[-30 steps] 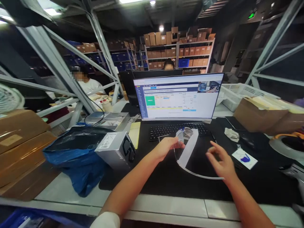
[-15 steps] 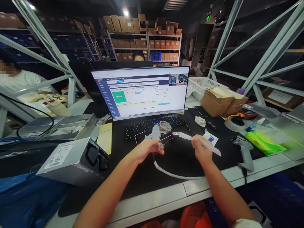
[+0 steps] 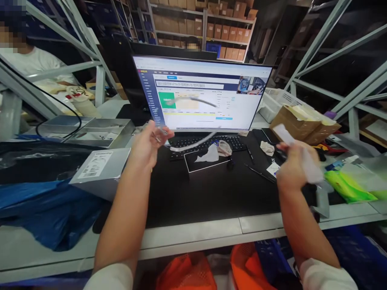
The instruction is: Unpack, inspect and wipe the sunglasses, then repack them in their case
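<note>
Strip (image 3: 284,135) now peeled off visor (image 3: 193,144): left hand (image 3: 148,145) fingers pinch the raised visor, right hand (image 3: 290,169) fingers grip the strip

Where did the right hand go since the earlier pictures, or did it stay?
Yes, it moved. The right hand has gone to the right, away from the keyboard, holding a blurred white strip.

From my end no wording reads clearly: the lines on the monitor (image 3: 205,96) are too small and smeared, the white label (image 3: 94,164) on the grey box (image 3: 104,186) shows only tiny print and bars, and the white strip (image 3: 305,161) in the right hand (image 3: 290,171) is blurred
</note>
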A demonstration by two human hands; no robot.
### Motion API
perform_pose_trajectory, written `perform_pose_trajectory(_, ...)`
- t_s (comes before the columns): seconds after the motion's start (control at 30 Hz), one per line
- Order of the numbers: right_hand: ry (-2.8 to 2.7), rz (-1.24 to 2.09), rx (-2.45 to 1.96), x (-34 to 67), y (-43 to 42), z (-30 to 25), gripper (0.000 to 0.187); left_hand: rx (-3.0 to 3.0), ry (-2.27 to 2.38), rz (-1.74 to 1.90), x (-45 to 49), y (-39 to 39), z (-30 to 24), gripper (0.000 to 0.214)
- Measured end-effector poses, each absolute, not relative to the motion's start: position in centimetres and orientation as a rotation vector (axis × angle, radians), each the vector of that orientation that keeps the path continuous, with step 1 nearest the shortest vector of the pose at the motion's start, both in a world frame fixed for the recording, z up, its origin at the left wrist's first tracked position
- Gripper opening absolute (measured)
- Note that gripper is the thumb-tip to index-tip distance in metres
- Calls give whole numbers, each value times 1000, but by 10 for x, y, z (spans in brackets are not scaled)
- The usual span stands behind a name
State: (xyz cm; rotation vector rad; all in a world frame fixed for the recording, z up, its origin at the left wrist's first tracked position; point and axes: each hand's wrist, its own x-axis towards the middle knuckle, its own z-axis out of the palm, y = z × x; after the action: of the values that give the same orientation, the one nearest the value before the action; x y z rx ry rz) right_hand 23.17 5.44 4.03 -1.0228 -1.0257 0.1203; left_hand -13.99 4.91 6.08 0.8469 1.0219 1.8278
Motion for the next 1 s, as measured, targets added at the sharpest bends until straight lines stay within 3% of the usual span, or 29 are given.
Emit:
perform_pose_trajectory(0.23,-2493,15,-801,112,90,14,25,782,968,2056,-146,35,75,39)
perform_pose_trajectory(0.33,-2884,15,-734,85,85,3,26,834,971,2055,-140,31,76,42)
perform_pose_trajectory(0.53,-3137,259,-1073,67,88,12,52,904,957,2059,-136,30,73,42)
perform_pose_trajectory(0.67,-3266,389,-1154,48,100,19,37,964,910,2024,-131,30,71,42)
perform_pose_trajectory(0.73,-3223,366,-1202,46,97,19,40,971,916,2014,-129,31,69,41)
perform_pose_trajectory(0.8,-3099,262,-1268,50,87,18,44,968,905,2013,-127,32,68,40)
perform_pose_trajectory(0.93,-2855,-39,-1158,59,66,12,32,968,830,2017,-123,33,68,35)
perform_pose_trajectory(1.0,-2898,-15,-1066,61,63,9,32,978,837,2023,-119,34,69,33)
